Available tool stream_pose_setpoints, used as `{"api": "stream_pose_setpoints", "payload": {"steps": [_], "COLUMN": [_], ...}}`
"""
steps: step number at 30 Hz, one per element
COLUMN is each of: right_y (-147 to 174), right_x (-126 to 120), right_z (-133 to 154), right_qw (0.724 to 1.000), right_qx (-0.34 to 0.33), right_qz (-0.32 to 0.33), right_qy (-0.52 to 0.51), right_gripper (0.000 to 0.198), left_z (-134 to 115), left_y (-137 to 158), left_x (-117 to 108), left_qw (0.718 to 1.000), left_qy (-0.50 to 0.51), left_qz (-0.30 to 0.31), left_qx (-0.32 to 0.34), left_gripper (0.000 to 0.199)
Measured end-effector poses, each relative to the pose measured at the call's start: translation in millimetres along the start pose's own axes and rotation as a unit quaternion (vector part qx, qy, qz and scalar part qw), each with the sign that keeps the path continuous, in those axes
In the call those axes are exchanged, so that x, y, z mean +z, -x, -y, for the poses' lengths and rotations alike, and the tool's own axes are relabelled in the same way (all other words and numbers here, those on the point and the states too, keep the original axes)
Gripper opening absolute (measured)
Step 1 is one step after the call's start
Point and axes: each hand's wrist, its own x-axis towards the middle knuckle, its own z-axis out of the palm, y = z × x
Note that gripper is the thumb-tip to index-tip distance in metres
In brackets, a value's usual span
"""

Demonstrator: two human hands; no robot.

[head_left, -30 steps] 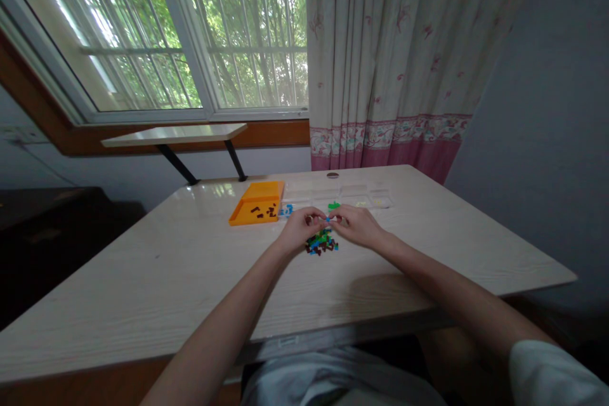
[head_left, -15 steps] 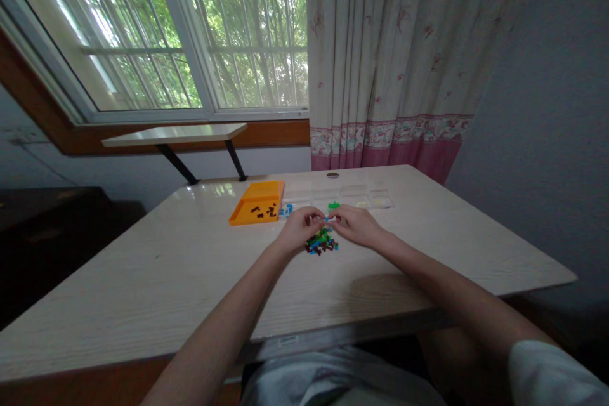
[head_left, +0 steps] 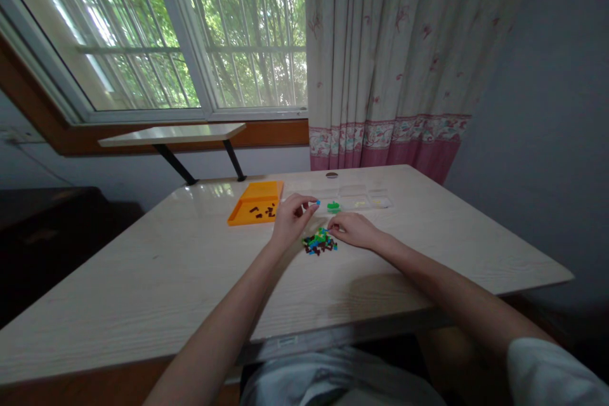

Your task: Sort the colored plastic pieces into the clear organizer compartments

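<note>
The left hand point(head_left: 288, 217) pinches 1 blue piece point(head_left: 318, 202) while the right hand point(head_left: 354, 229) works at a heap point(head_left: 319, 242) of small pieces on a pale table point(head_left: 190, 285).
The blue piece is tiny, poking out past the fingertips; the heap, a jumble of green, blue and brown, lies nearer the person. The left hand is raised, thumb and finger clamped on its piece; the right sits low at the heap's right edge, and I can't tell whether it grips anything. To the left, an open orange box point(head_left: 262, 189) holds brown bits point(head_left: 271, 210); beyond the hands are clear trays point(head_left: 380, 200) and green pieces point(head_left: 333, 207), the left hand partly blocking the trays.
</note>
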Motion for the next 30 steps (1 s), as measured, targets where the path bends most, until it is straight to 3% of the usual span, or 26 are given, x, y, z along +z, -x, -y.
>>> {"api": "stream_pose_setpoints", "payload": {"steps": [13,25,30], "right_y": [0,0,1], "right_x": [-1,-5,-6], "right_z": [-3,-1,-1], "right_qw": [1.000,1.000,1.000], "right_qx": [-0.006,0.007,0.009], "right_qz": [0.005,0.010,0.005], "right_qy": [0.015,0.029,0.026], "right_gripper": [0.018,0.017,0.018], "left_z": [7,66,72], "left_y": [0,4,6], "left_x": [2,-4,-7], "left_qw": [1.000,0.971,0.965], "left_qy": [0.001,-0.208,-0.228], "left_qz": [0.003,0.009,0.015], "left_qx": [-0.003,-0.119,-0.125], "left_gripper": [0.021,0.022,0.024]}}
